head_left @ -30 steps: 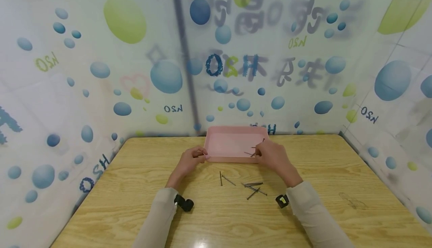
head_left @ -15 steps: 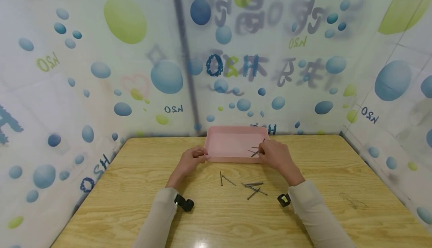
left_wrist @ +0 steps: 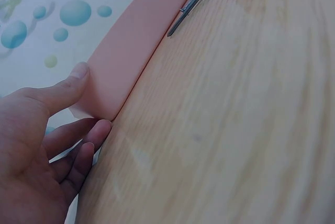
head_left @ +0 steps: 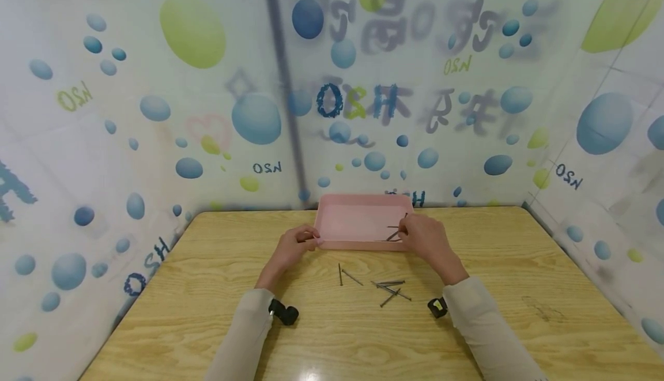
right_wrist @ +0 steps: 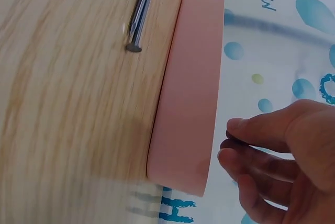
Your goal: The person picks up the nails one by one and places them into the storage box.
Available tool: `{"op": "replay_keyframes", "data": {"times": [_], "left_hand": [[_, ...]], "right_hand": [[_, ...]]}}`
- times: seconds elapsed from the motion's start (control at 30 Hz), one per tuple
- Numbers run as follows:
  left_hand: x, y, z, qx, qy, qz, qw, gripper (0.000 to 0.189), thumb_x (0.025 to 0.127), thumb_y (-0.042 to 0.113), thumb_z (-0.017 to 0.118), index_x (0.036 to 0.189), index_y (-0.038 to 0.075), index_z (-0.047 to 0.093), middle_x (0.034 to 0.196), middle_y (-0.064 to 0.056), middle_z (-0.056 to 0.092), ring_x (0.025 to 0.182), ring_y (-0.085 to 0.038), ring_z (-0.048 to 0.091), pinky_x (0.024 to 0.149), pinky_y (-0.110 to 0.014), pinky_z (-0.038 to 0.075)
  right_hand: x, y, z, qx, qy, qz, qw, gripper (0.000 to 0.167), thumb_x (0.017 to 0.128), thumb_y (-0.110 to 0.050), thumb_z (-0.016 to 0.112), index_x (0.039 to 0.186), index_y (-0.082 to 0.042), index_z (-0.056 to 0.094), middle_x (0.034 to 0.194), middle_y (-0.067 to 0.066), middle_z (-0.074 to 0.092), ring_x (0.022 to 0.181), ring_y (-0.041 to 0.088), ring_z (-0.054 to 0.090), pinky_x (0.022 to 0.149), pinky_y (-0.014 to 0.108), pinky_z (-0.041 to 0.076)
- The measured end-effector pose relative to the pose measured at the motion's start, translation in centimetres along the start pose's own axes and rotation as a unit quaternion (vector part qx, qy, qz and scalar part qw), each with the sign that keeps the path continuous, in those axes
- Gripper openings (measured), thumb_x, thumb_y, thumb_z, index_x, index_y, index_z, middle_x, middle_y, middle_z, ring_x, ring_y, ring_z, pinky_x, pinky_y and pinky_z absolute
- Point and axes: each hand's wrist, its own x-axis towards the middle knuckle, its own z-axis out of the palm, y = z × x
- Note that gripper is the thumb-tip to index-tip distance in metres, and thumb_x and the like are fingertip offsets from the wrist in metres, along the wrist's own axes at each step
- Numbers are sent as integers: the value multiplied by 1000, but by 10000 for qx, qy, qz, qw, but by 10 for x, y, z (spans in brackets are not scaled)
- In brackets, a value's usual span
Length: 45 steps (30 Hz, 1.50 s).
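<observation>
Gripping pink tray (head_left: 353, 219) with left fingers (left_wrist: 70, 87), right fingers (right_wrist: 269, 130) nearly together, hold unclear, nails (head_left: 391, 290) in front

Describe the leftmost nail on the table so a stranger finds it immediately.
On the wooden table, find the pink tray. In front of it, left of the nail cluster, lies the leftmost nail. It runs nearly straight toward the tray, while its neighbour slants.

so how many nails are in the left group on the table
2: the left nail, running up-down in the head view, and the slanted nail just right of it. Both show fully; none seems hidden.
</observation>
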Motion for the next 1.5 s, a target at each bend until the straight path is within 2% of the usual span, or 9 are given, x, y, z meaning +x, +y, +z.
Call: {"op": "replay_keyframes", "data": {"times": [0.2, 0.33, 0.5, 0.73, 0.87, 1.07, 1.2, 1.5], "left_hand": [[1, 0, 1, -74, 45, 35, 10000, 19, 98, 21, 72, 111, 7, 71, 101, -16, 76, 89, -24, 68, 83, -36, 52], [1, -2, 0, 3, 44, -14, 10000, 17, 98, 22, 72, 110, 10, 71, 101, -11, 76, 88, -20, 67, 83, -33, 51], [1, -2, -1, 20, 48, -18, 10000, 14, 98, 21, 72, 108, 12, 71, 98, -8, 76, 86, -18, 67, 82, -31, 50], [3, -3, -2, 7, 19, 14, 10000, 15, 98, 22, 73, 108, 12, 71, 98, -8, 76, 86, -18, 67, 81, -31, 50], [3, -3, -2, 10, 15, 41, 10000, 16, 98, 24, 73, 108, 11, 71, 100, -10, 77, 88, -20, 68, 82, -33, 51], [3, -2, -3, 11, 17, 25, 10000, 16, 98, 24, 72, 109, 12, 71, 102, -9, 77, 87, -19, 68, 83, -32, 51], [1, -1, -3, 1, -23, 73, 10000, 16, 98, 22, 72, 109, 11, 71, 100, -10, 77, 86, -18, 67, 82, -31, 50], [1, -3, -2, 6, -71, 94, 9999, 14, 99, 22, 72, 108, 12, 70, 99, -8, 76, 86, -18, 66, 82, -31, 50]], "right_hand": [[2, -7, 1, -36, -99, -155, 9998, 14, 94, -16, 72, 82, -12, 77, 77, 0, 71, 63, 12, 56, 57, 32, 49], [2, -15, 4, -105, -95, -341, 9993, 12, 93, -18, 75, 82, -14, 77, 78, -1, 72, 65, 11, 57, 59, 33, 52], [-1, -29, 4, -87, -138, -624, 9979, 16, 94, -20, 76, 80, -15, 77, 76, -2, 70, 64, 10, 55, 58, 31, 50], [-6, -45, 8, -255, -1, -1051, 9941, 12, 93, -19, 77, 81, -16, 78, 77, -2, 73, 67, 9, 60, 66, 32, 53], [-9, -58, 9, -64, -299, -1145, 9930, 18, 94, -16, 74, 76, -19, 72, 72, -6, 66, 61, 8, 52, 59, 28, 44], [-15, -75, 17, 206, -635, -1368, 9883, 39, 94, -18, 75, 60, -20, 55, 57, -10, 40, 53, 7, 31, 51, 26, 26], [-18, -82, 25, 233, -719, -1528, 9854, 45, 92, -19, 76, 56, -21, 49, 53, -12, 30, 51, 6, 26, 49, 24, 21], [-24, -87, 35, 211, -740, -1920, 9784, 43, 84, -13, 78, 54, -22, 49, 52, -13, 26, 52, 6, 22, 51, 24, 18]]}}
